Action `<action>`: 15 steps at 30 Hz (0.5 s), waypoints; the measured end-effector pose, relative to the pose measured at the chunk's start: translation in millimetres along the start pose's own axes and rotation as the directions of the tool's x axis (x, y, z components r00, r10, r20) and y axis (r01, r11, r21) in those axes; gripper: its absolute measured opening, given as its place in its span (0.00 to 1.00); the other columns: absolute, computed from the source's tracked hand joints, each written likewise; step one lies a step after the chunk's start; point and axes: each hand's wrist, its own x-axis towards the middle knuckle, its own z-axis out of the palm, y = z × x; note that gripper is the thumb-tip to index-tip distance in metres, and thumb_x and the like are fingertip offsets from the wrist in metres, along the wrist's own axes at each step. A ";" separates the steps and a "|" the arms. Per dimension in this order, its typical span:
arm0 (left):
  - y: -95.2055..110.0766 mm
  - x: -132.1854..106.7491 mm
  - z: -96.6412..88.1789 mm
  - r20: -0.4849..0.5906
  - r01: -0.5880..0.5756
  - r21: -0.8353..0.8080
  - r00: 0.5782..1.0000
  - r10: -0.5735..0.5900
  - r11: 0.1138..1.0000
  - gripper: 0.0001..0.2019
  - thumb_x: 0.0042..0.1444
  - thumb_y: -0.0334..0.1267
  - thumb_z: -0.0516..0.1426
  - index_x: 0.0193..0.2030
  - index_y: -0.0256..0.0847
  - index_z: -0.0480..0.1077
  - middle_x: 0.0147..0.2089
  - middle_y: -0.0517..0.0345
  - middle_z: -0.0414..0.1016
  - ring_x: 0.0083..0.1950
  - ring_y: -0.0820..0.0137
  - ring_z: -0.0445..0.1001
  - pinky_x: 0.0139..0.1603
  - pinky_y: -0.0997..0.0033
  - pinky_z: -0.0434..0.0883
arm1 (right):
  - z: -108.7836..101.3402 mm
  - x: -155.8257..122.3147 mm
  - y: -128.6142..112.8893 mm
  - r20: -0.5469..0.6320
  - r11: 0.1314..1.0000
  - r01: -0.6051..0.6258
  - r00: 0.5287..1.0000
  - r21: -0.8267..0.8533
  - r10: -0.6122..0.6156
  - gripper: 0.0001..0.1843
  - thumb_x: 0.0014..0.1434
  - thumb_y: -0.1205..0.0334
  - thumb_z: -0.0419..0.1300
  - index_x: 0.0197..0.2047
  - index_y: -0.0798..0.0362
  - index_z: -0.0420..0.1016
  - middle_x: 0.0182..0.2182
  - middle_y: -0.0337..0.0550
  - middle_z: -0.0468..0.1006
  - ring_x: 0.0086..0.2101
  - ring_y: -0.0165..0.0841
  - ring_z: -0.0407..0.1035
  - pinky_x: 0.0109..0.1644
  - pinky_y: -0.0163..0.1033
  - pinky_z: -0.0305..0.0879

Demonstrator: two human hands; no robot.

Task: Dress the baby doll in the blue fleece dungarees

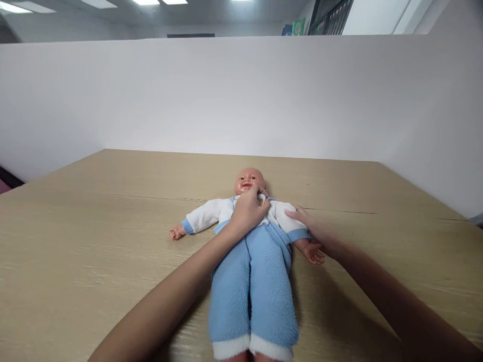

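A baby doll (250,177) lies on its back on the table, head away from me. It wears a white jacket (207,215) with light blue cuffs and fluffy blue trousers (252,281) with white hems. Across its chest reaches my left hand (249,208), fingers and thumb curled on the jacket's collar just below the chin. My right hand (311,226) is closed around the sleeve (285,216) on the right side of the view, thumb on top, other fingers partly hidden. The doll's arms are spread out to both sides.
The wooden table (94,241) has thin seams running across it. A white partition (241,95) closes off its far edge and both sides. Beyond the partition, ceiling lights and a green package (298,26) show.
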 end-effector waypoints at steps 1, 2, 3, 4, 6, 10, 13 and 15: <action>0.0 -0.3 0.3 0.009 -0.003 0.014 1.000 0.003 1.000 0.06 0.64 0.32 0.62 0.45 0.45 0.72 0.44 0.57 0.84 0.44 0.61 0.80 0.44 0.64 0.68 | -7.6 -9.8 4.1 -0.011 0.999 -0.035 0.999 -0.009 0.035 0.31 0.60 0.41 0.72 0.63 0.44 0.78 0.57 0.47 0.86 0.55 0.49 0.81 0.57 0.46 0.82; -0.1 -0.5 0.6 0.015 -0.005 0.025 1.000 0.005 1.000 0.06 0.64 0.33 0.63 0.45 0.45 0.72 0.44 0.57 0.84 0.44 0.61 0.81 0.44 0.64 0.68 | -15.2 -19.1 8.4 -0.011 0.998 -0.063 0.998 -0.022 0.063 0.34 0.57 0.41 0.74 0.64 0.44 0.78 0.58 0.47 0.86 0.56 0.50 0.81 0.57 0.46 0.81; -0.2 -0.6 0.8 0.019 -0.009 0.033 1.000 0.008 0.999 0.06 0.63 0.33 0.63 0.45 0.45 0.72 0.44 0.57 0.85 0.45 0.61 0.81 0.45 0.64 0.68 | -22.9 -27.1 12.7 -0.015 0.996 -0.082 0.997 -0.033 0.082 0.35 0.56 0.42 0.76 0.64 0.44 0.78 0.57 0.47 0.86 0.56 0.51 0.81 0.57 0.47 0.82; -0.5 -0.6 1.1 0.021 -0.012 0.040 1.000 0.011 0.999 0.06 0.63 0.33 0.63 0.45 0.45 0.72 0.45 0.57 0.85 0.46 0.60 0.81 0.45 0.64 0.68 | -30.4 -33.5 17.2 -0.022 0.996 -0.081 0.997 -0.046 0.080 0.35 0.56 0.42 0.76 0.63 0.44 0.79 0.57 0.47 0.86 0.56 0.51 0.81 0.57 0.48 0.82; -1.1 -0.8 1.5 0.025 -0.015 0.053 1.000 0.014 0.998 0.06 0.63 0.35 0.64 0.46 0.45 0.72 0.46 0.57 0.84 0.46 0.60 0.81 0.45 0.64 0.68 | -44.3 -40.4 26.2 -0.052 0.997 -0.050 0.998 -0.056 0.047 0.32 0.56 0.41 0.76 0.61 0.44 0.80 0.58 0.48 0.86 0.56 0.51 0.81 0.57 0.49 0.81; -1.0 -1.8 1.5 0.041 -0.011 0.078 0.999 0.008 0.997 0.06 0.65 0.37 0.63 0.47 0.45 0.72 0.45 0.56 0.84 0.44 0.61 0.80 0.43 0.63 0.67 | -64.0 -37.9 43.0 -0.129 0.996 0.062 0.989 -0.071 -0.070 0.31 0.58 0.40 0.75 0.60 0.44 0.78 0.58 0.51 0.85 0.53 0.50 0.82 0.55 0.52 0.82; 1.6 -2.7 -2.1 0.062 -0.042 0.092 0.997 0.036 0.995 0.05 0.69 0.39 0.60 0.48 0.44 0.71 0.45 0.54 0.83 0.43 0.60 0.79 0.42 0.63 0.67 | -71.8 -32.8 52.7 -0.177 0.978 0.131 0.971 -0.162 -0.160 0.32 0.58 0.39 0.75 0.60 0.44 0.78 0.56 0.54 0.85 0.49 0.52 0.83 0.53 0.55 0.82; 4.0 -4.0 -8.3 0.065 -0.116 0.131 0.992 0.108 0.985 0.05 0.70 0.39 0.59 0.49 0.43 0.70 0.46 0.52 0.82 0.47 0.59 0.78 0.48 0.60 0.69 | -75.7 -30.2 57.6 -0.199 0.949 0.168 0.954 -0.267 -0.225 0.31 0.59 0.38 0.74 0.59 0.44 0.78 0.54 0.53 0.86 0.48 0.52 0.83 0.54 0.58 0.81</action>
